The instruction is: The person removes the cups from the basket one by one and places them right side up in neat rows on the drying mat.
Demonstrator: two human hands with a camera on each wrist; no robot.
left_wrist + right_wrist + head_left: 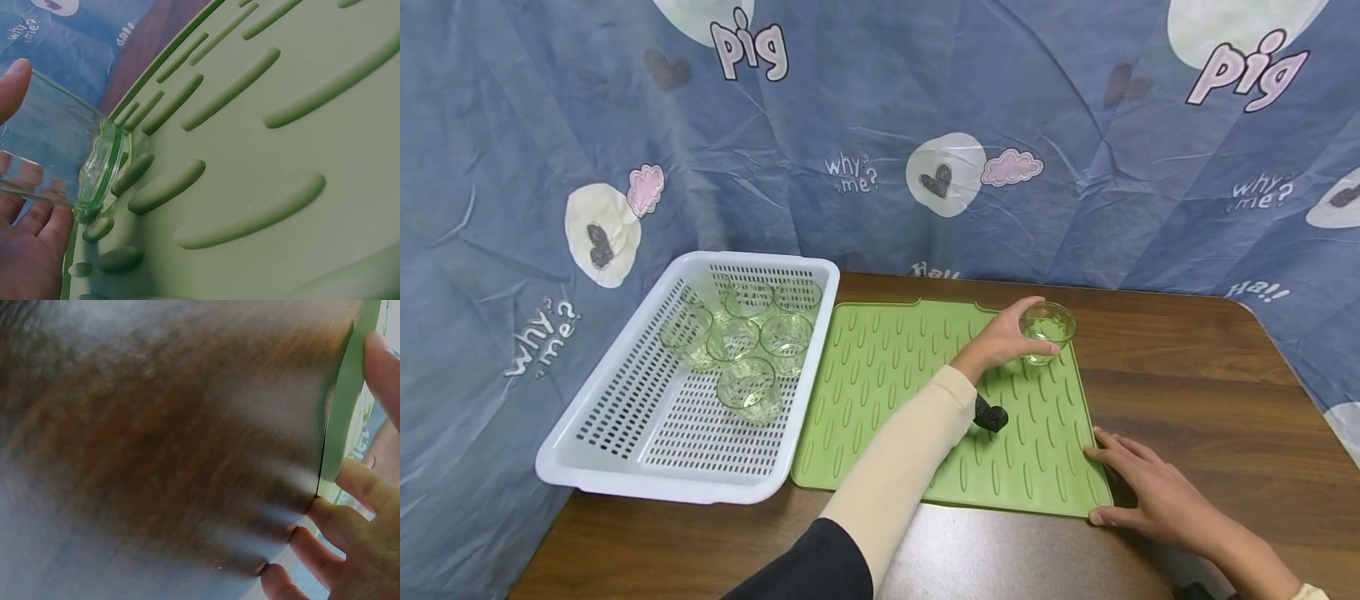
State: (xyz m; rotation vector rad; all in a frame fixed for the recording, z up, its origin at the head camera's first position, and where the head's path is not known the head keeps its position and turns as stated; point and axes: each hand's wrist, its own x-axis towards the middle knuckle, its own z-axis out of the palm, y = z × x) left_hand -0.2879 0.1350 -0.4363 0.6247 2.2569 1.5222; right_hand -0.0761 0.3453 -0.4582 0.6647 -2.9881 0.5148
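My left hand grips a clear drinking glass between thumb and fingers at the far right corner of the green drying mat. In the left wrist view the glass shows its thick greenish base close to the ribbed mat. Beside the mat's near right corner lies my right hand, fingers spread. Its thumb and a finger touch the mat's edge. The other fingertips rest on the wooden table. A black rod-like thing shows below my left wrist, partly hidden by the sleeve.
A white perforated basket stands left of the mat. It holds several clear glasses, grouped towards its far right side. The brown wooden table extends to the right. Behind everything hangs a blue printed cloth.
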